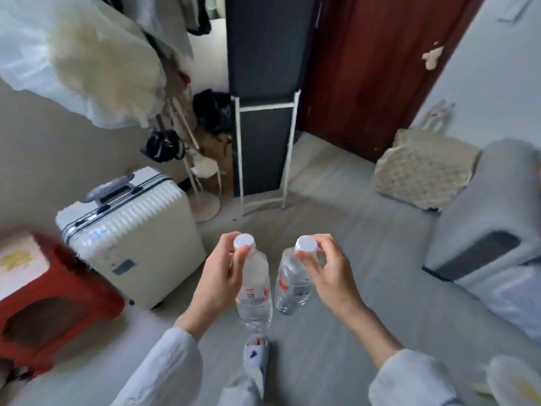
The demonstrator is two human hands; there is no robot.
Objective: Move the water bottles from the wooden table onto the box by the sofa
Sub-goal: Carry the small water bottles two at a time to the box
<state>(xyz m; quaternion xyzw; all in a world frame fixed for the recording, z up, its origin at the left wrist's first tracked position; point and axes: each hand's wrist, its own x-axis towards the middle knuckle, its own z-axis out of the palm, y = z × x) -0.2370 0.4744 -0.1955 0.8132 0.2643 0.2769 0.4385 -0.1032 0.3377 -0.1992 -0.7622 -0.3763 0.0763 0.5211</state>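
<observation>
Single head-worn wide-angle view, facing forward and steeply down from standing height. Floor (336, 200) fills the centre; suitcase (131, 238) at left edge, sofa (483, 230) at right edge.

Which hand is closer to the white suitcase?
Left. The left hand, holding a bottle, hangs just right of the suitcase. The right hand is farther over, beyond both bottles.

A cream suitcase (131, 238) stands on the grey floor (336, 206) at the left, beside a red stool (58, 303). Far behind is a dark red door (374, 68). A beige cushion (424, 171) lies at the right.
</observation>
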